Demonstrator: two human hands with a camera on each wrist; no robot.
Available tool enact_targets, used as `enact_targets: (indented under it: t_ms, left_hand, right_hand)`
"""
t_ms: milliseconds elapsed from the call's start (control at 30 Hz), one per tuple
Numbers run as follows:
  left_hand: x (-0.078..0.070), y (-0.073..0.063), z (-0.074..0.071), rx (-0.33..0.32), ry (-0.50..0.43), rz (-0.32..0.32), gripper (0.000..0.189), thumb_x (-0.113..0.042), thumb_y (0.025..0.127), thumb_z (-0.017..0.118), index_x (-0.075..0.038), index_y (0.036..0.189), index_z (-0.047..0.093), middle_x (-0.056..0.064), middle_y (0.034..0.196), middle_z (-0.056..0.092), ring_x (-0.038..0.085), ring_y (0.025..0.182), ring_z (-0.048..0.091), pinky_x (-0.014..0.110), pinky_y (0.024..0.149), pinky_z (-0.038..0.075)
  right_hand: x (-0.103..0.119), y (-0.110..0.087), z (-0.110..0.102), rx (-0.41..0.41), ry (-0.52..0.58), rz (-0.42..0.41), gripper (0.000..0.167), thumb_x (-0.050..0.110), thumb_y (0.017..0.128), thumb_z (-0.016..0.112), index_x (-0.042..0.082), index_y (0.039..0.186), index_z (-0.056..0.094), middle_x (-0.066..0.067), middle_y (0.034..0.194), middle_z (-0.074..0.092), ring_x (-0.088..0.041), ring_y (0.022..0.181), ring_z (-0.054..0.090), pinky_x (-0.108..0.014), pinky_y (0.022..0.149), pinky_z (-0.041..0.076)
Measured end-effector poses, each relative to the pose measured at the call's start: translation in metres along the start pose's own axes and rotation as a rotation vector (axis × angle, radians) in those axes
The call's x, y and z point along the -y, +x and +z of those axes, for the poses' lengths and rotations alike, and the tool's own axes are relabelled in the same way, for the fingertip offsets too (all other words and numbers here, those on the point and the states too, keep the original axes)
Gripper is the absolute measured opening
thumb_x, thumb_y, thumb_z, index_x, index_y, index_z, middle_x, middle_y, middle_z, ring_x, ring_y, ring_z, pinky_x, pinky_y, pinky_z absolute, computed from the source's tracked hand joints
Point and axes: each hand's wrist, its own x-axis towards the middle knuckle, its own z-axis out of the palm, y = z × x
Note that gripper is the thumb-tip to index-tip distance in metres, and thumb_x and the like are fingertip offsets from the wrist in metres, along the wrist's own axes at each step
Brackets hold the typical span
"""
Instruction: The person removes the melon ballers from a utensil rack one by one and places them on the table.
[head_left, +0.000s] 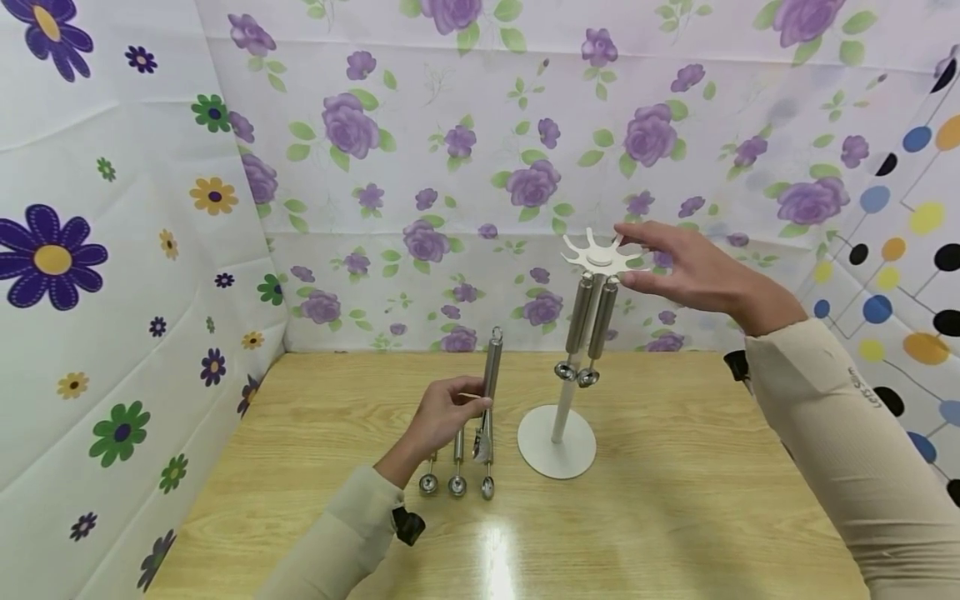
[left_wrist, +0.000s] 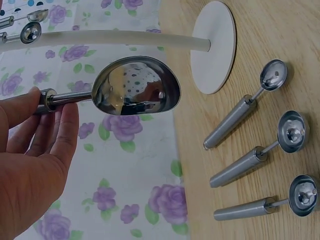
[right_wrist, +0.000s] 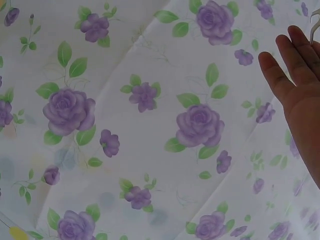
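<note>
My left hand grips a metal scoop by its grey handle, with the handle's loop end up and the wide oval bowl hanging down. The scoop is raised left of a white stand. At the top of the stand is a white ring of curved hooks. My right hand is at the right side of these hooks, its thumb and fingers spread at the hook tips. Two metal scoops with small bowls hang from the hooks, handles up.
On the wooden table, below my left hand, lie three small metal scoops side by side, left of the stand's round base. Floral cloth stands behind the table, and patterned cloths close off both sides.
</note>
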Motion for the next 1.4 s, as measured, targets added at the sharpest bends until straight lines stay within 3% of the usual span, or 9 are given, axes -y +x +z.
enact_targets:
  t_ms: [667, 933, 1167, 1400]
  left_hand:
    - [0.028, -0.012, -0.018, -0.127, -0.092, -0.119, 0.028, -0.001, 0.093, 0.07, 0.006, 0.12, 0.068, 0.017, 0.106, 0.066, 0.03, 0.098, 0.069, 0.036, 0.083, 0.06]
    - [0.035, -0.017, -0.023, -0.129, -0.088, -0.148, 0.027, -0.001, 0.093, 0.07, 0.006, 0.119, 0.069, 0.015, 0.103, 0.066, 0.036, 0.098, 0.069, 0.036, 0.08, 0.061]
    - [0.041, -0.018, -0.026, -0.155, -0.084, -0.19, 0.028, -0.002, 0.093, 0.07, 0.005, 0.12, 0.068, 0.014, 0.103, 0.065, 0.037, 0.1, 0.068, 0.037, 0.078, 0.061]
    - [0.044, -0.02, -0.029, -0.164, -0.064, -0.193, 0.028, -0.002, 0.093, 0.07, 0.006, 0.12, 0.068, 0.014, 0.103, 0.066, 0.035, 0.097, 0.069, 0.037, 0.077, 0.061]
  right_hand:
    - [-0.006, -0.013, 0.0, -0.032, 0.045, -0.019, 0.056, 0.029, 0.103, 0.056, 0.01, 0.153, 0.041, -0.018, 0.139, 0.054, -0.043, 0.134, 0.043, -0.064, 0.109, 0.032]
    - [-0.007, -0.016, -0.002, -0.042, 0.066, -0.007, 0.048, 0.025, 0.103, 0.057, 0.006, 0.146, 0.047, -0.018, 0.137, 0.055, -0.043, 0.133, 0.044, -0.061, 0.111, 0.032]
    - [-0.007, -0.012, -0.001, -0.031, 0.083, 0.003, 0.055, 0.026, 0.102, 0.057, 0.011, 0.152, 0.04, -0.015, 0.155, 0.037, -0.049, 0.136, 0.038, -0.068, 0.108, 0.03]
    - [-0.003, -0.002, 0.001, -0.018, 0.099, -0.069, 0.063, 0.023, 0.1, 0.059, 0.018, 0.157, 0.034, -0.01, 0.16, 0.031, -0.045, 0.14, 0.035, -0.069, 0.109, 0.028]
